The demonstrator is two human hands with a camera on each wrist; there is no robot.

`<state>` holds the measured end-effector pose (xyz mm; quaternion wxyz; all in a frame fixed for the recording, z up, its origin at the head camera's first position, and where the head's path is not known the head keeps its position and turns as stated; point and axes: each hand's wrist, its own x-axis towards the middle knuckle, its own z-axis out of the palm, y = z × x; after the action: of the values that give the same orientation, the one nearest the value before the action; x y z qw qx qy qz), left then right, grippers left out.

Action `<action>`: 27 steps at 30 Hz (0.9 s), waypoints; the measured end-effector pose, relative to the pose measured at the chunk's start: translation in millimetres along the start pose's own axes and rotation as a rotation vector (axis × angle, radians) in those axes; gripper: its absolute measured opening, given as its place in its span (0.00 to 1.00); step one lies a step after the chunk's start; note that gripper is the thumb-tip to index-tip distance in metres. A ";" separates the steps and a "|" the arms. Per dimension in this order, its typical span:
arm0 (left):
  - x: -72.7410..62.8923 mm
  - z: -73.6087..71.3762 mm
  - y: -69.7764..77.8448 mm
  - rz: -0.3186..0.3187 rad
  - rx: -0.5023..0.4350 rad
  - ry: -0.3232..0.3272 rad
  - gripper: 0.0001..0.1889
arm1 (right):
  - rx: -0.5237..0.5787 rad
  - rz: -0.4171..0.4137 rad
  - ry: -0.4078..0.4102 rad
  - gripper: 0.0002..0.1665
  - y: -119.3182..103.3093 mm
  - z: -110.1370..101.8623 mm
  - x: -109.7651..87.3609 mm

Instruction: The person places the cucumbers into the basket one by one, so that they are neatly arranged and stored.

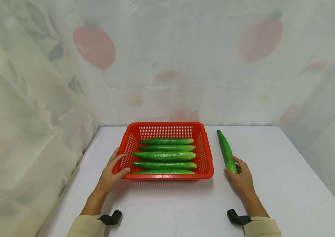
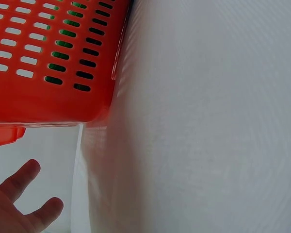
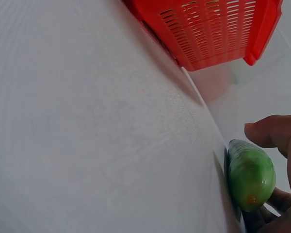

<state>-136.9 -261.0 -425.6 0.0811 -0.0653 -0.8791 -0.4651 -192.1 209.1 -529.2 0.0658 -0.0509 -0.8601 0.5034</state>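
A red plastic basket [image 1: 167,176] stands on the table with several green cucumbers [image 1: 164,156] lying crosswise inside. My left hand [image 1: 109,176] touches its left rim near the front corner, fingers spread and fairly straight. In the left wrist view, two fingers [image 2: 20,180] stand apart from the basket wall [image 2: 43,102]. To the right of the basket, a single cucumber [image 1: 226,149] lies lengthwise on the table. Around its near end is my right hand [image 1: 241,177], thumb on the left and fingers on the right. The right wrist view shows a gap between thumb [image 3: 271,130] and cucumber [image 3: 252,177].
A white table [image 1: 173,207] carries everything. Whitish sheeting with fruit prints [image 1: 167,98] hangs behind the table and along both sides. Black wrist mounts [image 1: 112,218] sit at both cuffs.
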 end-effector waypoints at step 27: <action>0.2 -0.2 -1.6 0.001 0.007 -0.002 0.28 | 0.280 0.161 0.297 0.25 -7.1 -6.0 -3.1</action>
<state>-137.4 -262.0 -426.7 0.0805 -0.0659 -0.8809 -0.4617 -188.2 210.3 -520.3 0.1578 -0.1832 -0.7558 0.6085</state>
